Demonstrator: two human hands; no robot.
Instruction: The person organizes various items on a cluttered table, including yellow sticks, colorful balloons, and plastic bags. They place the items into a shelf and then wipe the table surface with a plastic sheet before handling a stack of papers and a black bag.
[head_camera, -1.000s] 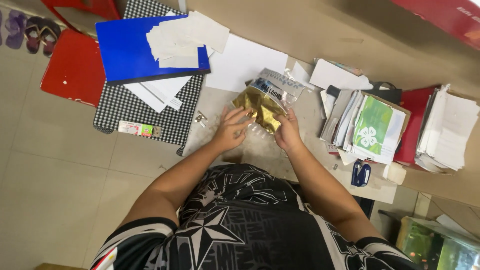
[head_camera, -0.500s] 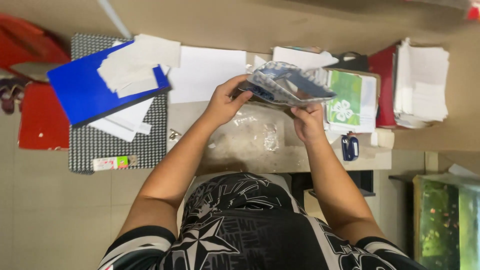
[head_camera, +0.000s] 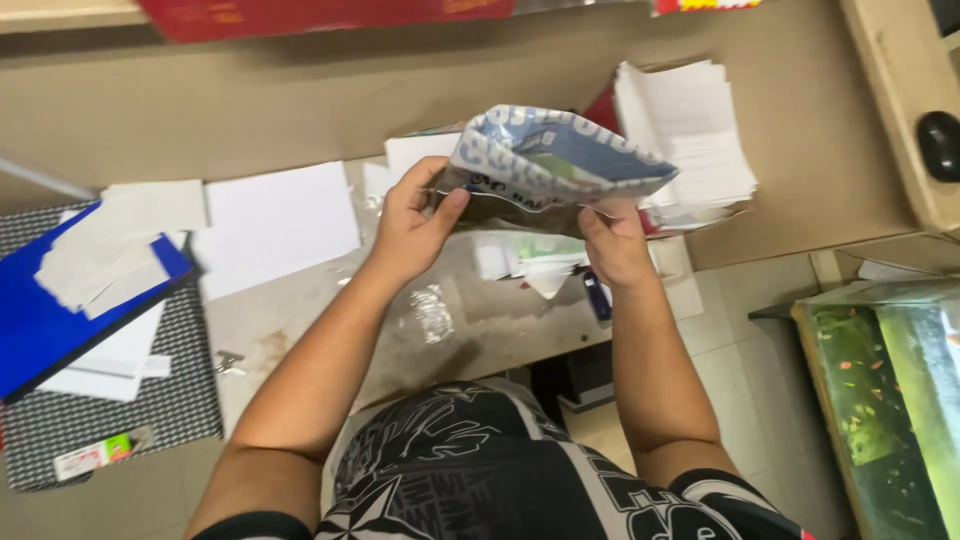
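Crinkled foil pouch (head_camera: 555, 160), glossy with a blue-and-white printed outside and a dull gold inner layer, is held up above the worn, stained surface (head_camera: 330, 310), its mouth spread open between both hands. Left hand (head_camera: 412, 228) has its grip clamped on the pouch's left edge with the thumb pressed on top, while right hand (head_camera: 615, 245) pinches the lower right edge from beneath. Flat white paper sheets (head_camera: 275, 225) lie just left of the hands, a smooth blue folder (head_camera: 40, 320) rests on a checked woven mat (head_camera: 150, 420) farther left, and a thick stack of white slips (head_camera: 690, 135) sits behind the pouch.
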